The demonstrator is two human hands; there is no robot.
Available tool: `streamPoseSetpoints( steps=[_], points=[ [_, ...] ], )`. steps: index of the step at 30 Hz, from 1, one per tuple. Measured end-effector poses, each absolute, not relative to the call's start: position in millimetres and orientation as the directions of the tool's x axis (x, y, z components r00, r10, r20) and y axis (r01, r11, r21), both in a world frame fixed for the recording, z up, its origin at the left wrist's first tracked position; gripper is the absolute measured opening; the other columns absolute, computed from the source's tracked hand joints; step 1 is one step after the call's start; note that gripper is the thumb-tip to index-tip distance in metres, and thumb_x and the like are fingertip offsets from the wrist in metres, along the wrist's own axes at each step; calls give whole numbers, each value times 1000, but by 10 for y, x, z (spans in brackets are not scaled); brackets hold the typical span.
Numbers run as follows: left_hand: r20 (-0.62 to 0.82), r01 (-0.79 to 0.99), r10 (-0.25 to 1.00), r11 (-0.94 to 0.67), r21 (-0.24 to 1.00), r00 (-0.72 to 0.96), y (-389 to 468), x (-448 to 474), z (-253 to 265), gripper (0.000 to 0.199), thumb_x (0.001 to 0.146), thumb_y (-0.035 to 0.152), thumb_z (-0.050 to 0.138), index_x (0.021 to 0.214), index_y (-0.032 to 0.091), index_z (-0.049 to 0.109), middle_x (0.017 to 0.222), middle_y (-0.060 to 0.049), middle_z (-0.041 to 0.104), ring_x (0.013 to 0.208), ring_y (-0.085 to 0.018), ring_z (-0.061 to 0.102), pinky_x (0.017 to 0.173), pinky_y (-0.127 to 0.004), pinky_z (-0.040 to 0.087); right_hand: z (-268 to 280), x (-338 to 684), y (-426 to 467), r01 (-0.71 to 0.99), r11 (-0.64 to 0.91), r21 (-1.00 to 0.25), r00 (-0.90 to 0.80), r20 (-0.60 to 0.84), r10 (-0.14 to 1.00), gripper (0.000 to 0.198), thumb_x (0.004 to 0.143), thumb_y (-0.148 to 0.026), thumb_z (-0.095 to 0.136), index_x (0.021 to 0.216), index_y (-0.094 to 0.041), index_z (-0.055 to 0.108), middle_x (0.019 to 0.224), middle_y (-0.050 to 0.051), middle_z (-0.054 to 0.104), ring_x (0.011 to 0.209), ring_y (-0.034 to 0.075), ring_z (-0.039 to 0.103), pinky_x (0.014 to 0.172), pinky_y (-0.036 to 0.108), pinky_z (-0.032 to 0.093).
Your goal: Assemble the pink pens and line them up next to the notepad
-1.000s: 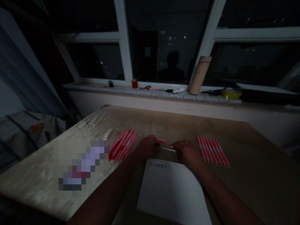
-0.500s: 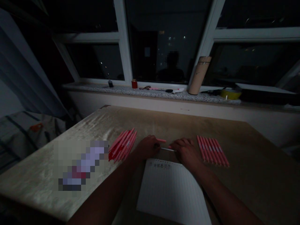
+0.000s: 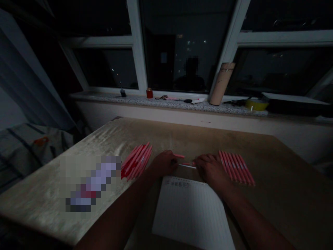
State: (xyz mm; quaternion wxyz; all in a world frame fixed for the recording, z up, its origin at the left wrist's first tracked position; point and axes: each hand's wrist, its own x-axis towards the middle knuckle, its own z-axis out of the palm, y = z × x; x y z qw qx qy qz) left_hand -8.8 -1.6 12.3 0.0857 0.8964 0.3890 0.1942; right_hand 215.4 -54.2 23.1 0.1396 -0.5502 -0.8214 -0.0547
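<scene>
Near the middle of the table, my left hand [image 3: 165, 163] is closed, with a short pink pen piece [image 3: 179, 156] sticking out past its fingers. To its right, my right hand [image 3: 209, 168] has its fingers bent around a pink pen part, of which only a small end shows at the fingertips. A thin white stick [image 3: 187, 166], like a pen refill, spans the gap between the hands. Just above it runs a thin reddish line, too small to make out. Beneath both wrists lies a lined notepad [image 3: 191, 211] with handwriting along its top.
Several pink pens [image 3: 137, 161] lie in a loose pile on red packaging at left. A neat row of pink pens [image 3: 236, 167] is at right. A blurred-out item [image 3: 96, 182] lies on the left. Behind the table [image 3: 161, 133], a tan cylinder [image 3: 222, 83] and yellow tape [image 3: 256, 105] stand on the windowsill.
My right hand has shifted slightly right, toward the pen row, and the gap between the hands is wider. More of the thin reddish line shows. My left hand stays put.
</scene>
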Motion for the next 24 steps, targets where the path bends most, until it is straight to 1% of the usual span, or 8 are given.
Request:
streamPoseSetpoints(
  steps=[4,7,10,14,17,19,21,24],
  points=[
    [267,681,744,-668,300,612,-11,-91,121,13,74,22,55,78,16,67,81,-6,61,81,-17,54,76,-27,41,241,2188,-549,923,379,-69,-344,295,891,22,84,-19,50,99,-25,66,99,5,65,97,22,49,86,35,25],
    [259,671,743,-669,319,617,-15,-92,130,14,75,21,55,79,16,67,83,-6,62,82,-17,54,76,-27,41,245,2215,-551,925,374,-70,-337,305,891,25,81,-16,51,99,-25,66,100,4,65,97,22,50,88,36,24],
    [257,663,742,-669,337,619,-20,-90,145,14,75,20,54,79,17,68,86,-6,63,82,-17,54,77,-27,41,252,2233,-553,924,369,-97,-323,313,893,27,79,-13,52,99,-25,66,100,5,65,98,23,50,89,37,24],
    [259,664,745,-666,341,615,-10,-92,130,14,75,20,55,80,17,68,85,-6,62,83,-17,54,77,-28,41,228,2252,-535,915,365,-172,-300,314,901,37,73,-6,50,103,-24,64,103,5,64,100,22,51,90,36,28],
    [272,670,748,-664,333,606,10,-97,90,16,74,21,55,85,19,67,83,-5,60,82,-17,54,77,-28,41,174,2255,-494,891,373,-260,-286,317,904,47,69,-1,48,110,-20,60,107,7,62,100,21,53,88,32,34],
    [278,673,747,-665,323,604,21,-99,67,16,74,21,56,85,19,67,82,-5,60,82,-17,53,76,-28,41,131,2243,-457,862,386,-328,-280,326,903,51,69,0,45,114,-20,57,109,7,60,98,18,55,85,29,38],
    [279,672,744,-668,319,607,28,-100,56,15,74,21,56,83,18,67,82,-5,60,83,-18,53,76,-28,41,92,2220,-417,837,394,-380,-268,345,900,48,73,0,42,113,-21,57,108,6,59,93,16,57,81,26,41],
    [279,665,737,-676,319,615,29,-100,58,14,75,22,55,82,17,66,80,-5,59,82,-17,53,76,-28,41,48,2181,-364,814,412,-410,-269,362,893,41,78,-3,41,109,-21,59,101,6,61,89,16,59,79,26,42]
  ],
)
